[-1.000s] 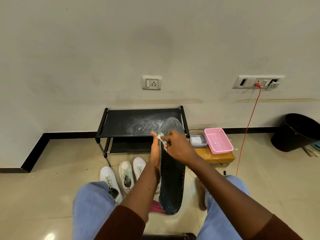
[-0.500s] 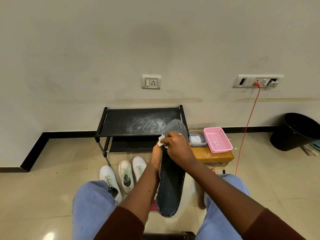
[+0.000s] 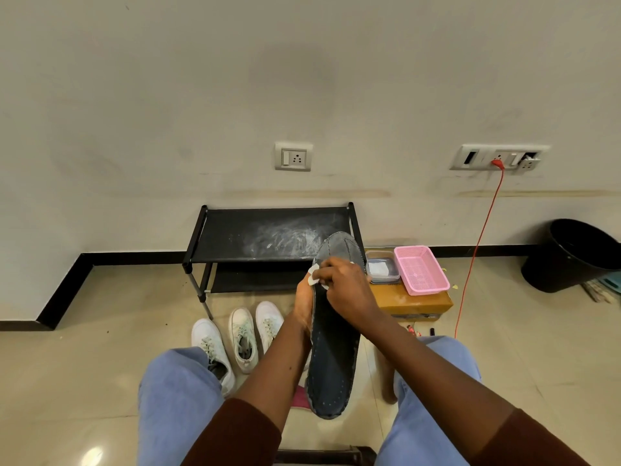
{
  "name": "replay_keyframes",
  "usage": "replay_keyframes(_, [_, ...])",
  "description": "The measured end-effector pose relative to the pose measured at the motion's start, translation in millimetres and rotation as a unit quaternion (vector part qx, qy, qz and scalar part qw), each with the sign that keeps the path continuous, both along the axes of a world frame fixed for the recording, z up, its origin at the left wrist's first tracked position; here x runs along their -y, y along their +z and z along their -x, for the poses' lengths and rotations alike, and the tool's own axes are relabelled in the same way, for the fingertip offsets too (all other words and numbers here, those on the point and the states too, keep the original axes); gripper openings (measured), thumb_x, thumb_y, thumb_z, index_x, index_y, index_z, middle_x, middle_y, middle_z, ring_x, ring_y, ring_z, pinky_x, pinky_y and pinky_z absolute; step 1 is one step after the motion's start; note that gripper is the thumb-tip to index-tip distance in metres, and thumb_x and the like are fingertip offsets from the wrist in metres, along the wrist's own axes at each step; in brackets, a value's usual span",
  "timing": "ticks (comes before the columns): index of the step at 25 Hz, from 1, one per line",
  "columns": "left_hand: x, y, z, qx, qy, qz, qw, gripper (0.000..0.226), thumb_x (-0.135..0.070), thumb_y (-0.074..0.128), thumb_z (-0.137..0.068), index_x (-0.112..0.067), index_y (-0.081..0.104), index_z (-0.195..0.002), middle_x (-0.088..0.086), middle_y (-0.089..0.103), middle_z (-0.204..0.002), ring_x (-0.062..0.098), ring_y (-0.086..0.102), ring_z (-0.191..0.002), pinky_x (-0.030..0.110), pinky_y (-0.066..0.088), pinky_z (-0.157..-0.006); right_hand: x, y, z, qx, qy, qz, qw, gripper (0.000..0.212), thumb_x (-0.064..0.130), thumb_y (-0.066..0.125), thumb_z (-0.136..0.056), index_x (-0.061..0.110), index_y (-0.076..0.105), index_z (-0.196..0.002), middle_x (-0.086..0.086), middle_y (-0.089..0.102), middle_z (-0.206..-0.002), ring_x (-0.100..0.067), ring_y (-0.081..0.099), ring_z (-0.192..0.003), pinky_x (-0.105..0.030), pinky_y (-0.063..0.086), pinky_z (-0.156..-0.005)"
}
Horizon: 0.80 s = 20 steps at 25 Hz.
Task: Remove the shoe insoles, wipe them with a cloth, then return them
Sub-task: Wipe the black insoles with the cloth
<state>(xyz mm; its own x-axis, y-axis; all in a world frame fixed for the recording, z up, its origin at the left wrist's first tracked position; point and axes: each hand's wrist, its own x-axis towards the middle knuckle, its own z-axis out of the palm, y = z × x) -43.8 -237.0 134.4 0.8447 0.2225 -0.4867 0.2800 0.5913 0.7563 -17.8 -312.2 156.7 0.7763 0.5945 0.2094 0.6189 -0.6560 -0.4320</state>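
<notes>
Entry: insole (image 3: pixel 336 361) held up on end above the person's lap, toe toward 12 o'clock, heel toward 6. I read it as dark grey-blue, with a line of light stitching round its rim and small perforations near the heel. The toe area is paler grey with a dark centre seam.

Left hand (image 3: pixel 303 299): grips the insole's 9 o'clock edge just above mid-length; the fingers are hidden behind it.

Right hand (image 3: pixel 347 290): fingers curled, pinching a small white cloth (image 3: pixel 314 276) against the face below the toe.

Three white shoes (image 3: pixel 242 334) stand on the floor at 9 o'clock of the insole. A black shoe rack (image 3: pixel 268 232), top smeared white, is at 11 o'clock. At 2 o'clock a clear container (image 3: pixel 383 269) and a pink basket (image 3: pixel 420 270) sit on a brown box (image 3: pixel 415 302).
</notes>
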Motion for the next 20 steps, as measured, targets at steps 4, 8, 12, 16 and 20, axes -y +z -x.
replay_keyframes(4, [-3,-3,4,-0.01,-0.009,-0.028,1.0,0.036,-0.019,0.024,-0.103,-0.017,0.042,-0.073,-0.01,0.054,-0.039,-0.004,0.054,-0.037,0.009,0.044,-0.042,10,-3,14,-0.025,0.047,-0.042,0.998,0.026,-0.009,0.057,-0.081,0.006,0.073,-0.096,-0.01,0.066,-0.097,-0.02,0.061,-0.087,-0.022,0.046,-0.074])
replay_keyframes(8, [-7,-2,-1,-0.009,0.027,0.141,0.99,0.059,-0.039,0.022,-0.103,-0.006,0.055,-0.066,0.003,0.057,-0.044,0.011,0.058,-0.039,0.016,0.047,-0.039,22,-8,27,-0.02,0.133,-0.06,0.989,0.023,-0.012,0.063,-0.073,0.005,0.074,-0.082,-0.011,0.067,-0.088,-0.022,0.064,-0.08,-0.027,0.052,-0.067])
replay_keyframes(12, [-7,-5,-1,-0.008,0.03,0.194,0.981,0.069,-0.047,0.017,-0.1,-0.003,0.063,-0.073,0.011,0.063,-0.051,0.018,0.064,-0.044,0.021,0.051,-0.04,22,-13,22,-0.001,0.121,-0.06,0.991,0.021,-0.009,0.067,-0.071,0.005,0.074,-0.086,-0.011,0.069,-0.088,-0.022,0.066,-0.077,-0.027,0.056,-0.069])
replay_keyframes(16, [-2,-1,2,0.005,0.022,0.24,0.97,0.062,-0.051,0.027,-0.098,-0.003,0.065,-0.086,0.014,0.064,-0.074,0.022,0.067,-0.069,0.029,0.054,-0.07,12,-5,3,0.013,0.045,-0.056,0.997,0.02,0.003,0.064,-0.082,0.005,0.071,-0.101,-0.012,0.067,-0.096,-0.023,0.065,-0.084,-0.018,0.043,-0.075])
replay_keyframes(20, [5,4,3,0.032,-0.009,0.233,0.972,0.041,-0.036,0.036,-0.099,-0.008,0.066,-0.093,0.012,0.066,-0.08,0.019,0.065,-0.077,0.029,0.053,-0.075,7,5,-22,-0.024,-0.019,-0.02,0.999,0.026,0.013,0.052,-0.093,0.009,0.064,-0.115,-0.009,0.06,-0.111,-0.019,0.056,-0.1,-0.018,0.038,-0.084])
